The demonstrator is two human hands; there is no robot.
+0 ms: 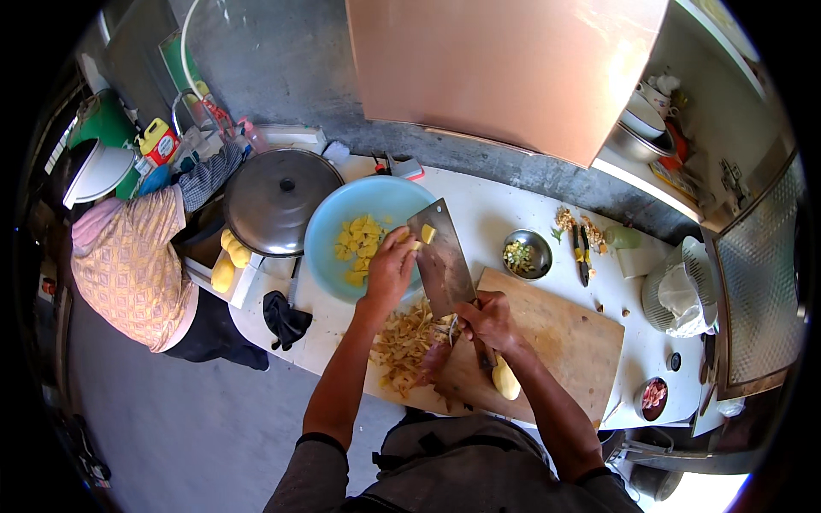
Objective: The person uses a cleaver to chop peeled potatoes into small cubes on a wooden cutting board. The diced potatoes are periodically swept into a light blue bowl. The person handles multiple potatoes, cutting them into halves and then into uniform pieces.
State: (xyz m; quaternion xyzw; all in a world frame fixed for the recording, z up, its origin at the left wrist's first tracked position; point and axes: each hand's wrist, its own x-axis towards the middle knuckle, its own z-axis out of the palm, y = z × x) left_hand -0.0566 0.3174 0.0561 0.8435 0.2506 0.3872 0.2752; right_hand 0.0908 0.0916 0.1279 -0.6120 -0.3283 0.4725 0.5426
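My right hand (489, 321) grips the handle of a wide cleaver (443, 269), its blade slanting up toward the rim of a light blue basin (323, 272). A cut potato piece (428, 233) clings to the blade's face. My left hand (392, 267) is over the basin's right side against the blade, its fingers closed around a potato piece (416, 245). Several potato chunks (359, 241) lie in the basin. On the wooden cutting board (560, 350), beside the cleaver handle, rests a peeled potato (505, 379). Potato peelings (402, 346) are heaped at the board's left.
A lidded wok (282, 201) stands left of the basin, near whole potatoes (229, 261) and a black cloth (286, 321). Another person (132, 274) bends at the left. Rightward are a metal bowl (527, 254), black-and-yellow scissors (582, 256), a basket (684, 286) and a meat bowl (653, 398).
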